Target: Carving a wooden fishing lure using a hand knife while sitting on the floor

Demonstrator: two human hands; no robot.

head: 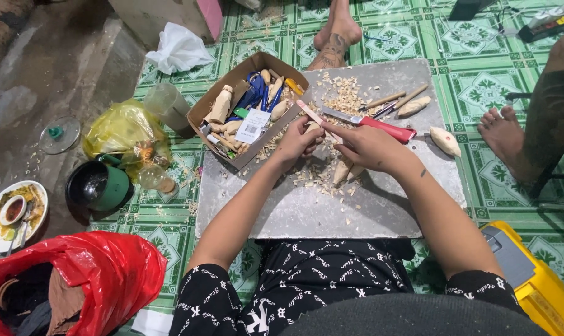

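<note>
Grey slab (369,218), hands (297,142) hide wood piece (311,126) — unclear

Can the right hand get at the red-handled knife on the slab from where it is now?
Probably yes: the red-handled knife lies just beyond the right hand, nothing between them. But that hand seems to hold a thin tool, so it isn't free.

Pale wood piece (311,127) (small), thin carving tool (313,115) angled

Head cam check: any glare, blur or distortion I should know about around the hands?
Head view: light is even, no hard glare on the slab; left hand and right hand are sharp, casting soft shadows on the shavings; wide-angle bending shows at the edges; the floor at left is dimmer.
</note>
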